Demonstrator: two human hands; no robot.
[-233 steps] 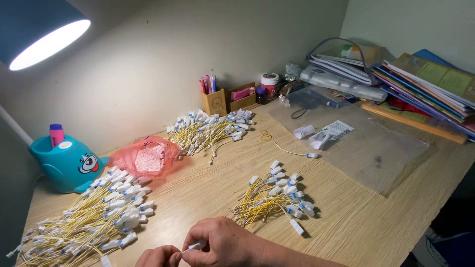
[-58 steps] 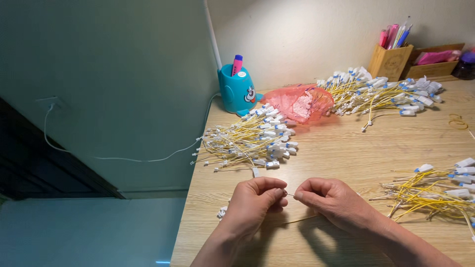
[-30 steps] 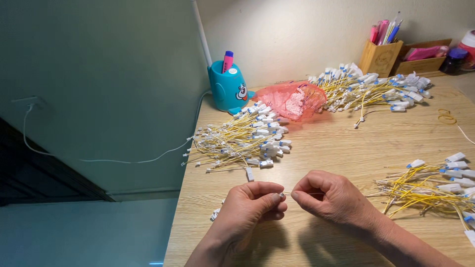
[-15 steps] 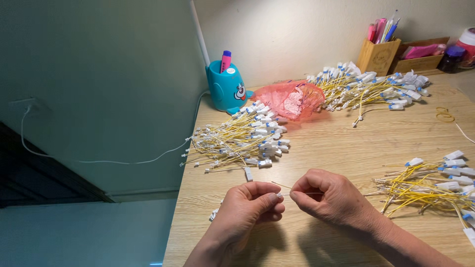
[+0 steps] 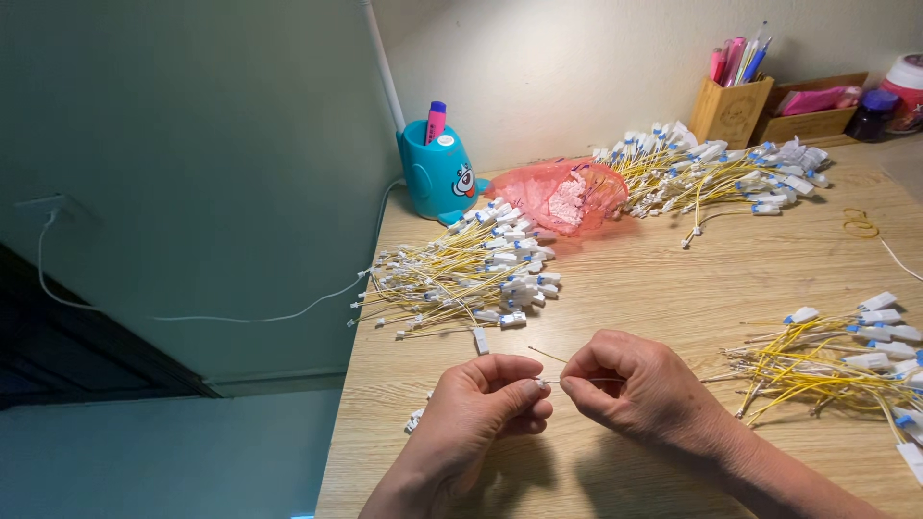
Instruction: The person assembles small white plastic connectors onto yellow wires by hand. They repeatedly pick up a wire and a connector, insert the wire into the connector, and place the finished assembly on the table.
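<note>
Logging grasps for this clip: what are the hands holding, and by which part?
Both hands, left hand and right hand, pinch a thin yellow wire by its end, between fingertips.

Teal pen holder [image 5: 440, 178], wooden pencil cup [image 5: 731, 111]

I count three heaps of yellow tagged ties: one [image 5: 461, 274] beyond my fingers, one [image 5: 711, 173] farther off, one [image 5: 836, 365] to their right; one teal holder [image 5: 437, 178]; one red bag [image 5: 562, 195].

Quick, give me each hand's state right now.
Left hand: closed, pinching one end of a thin yellow tie.
Right hand: closed, pinching the same tie.
</note>
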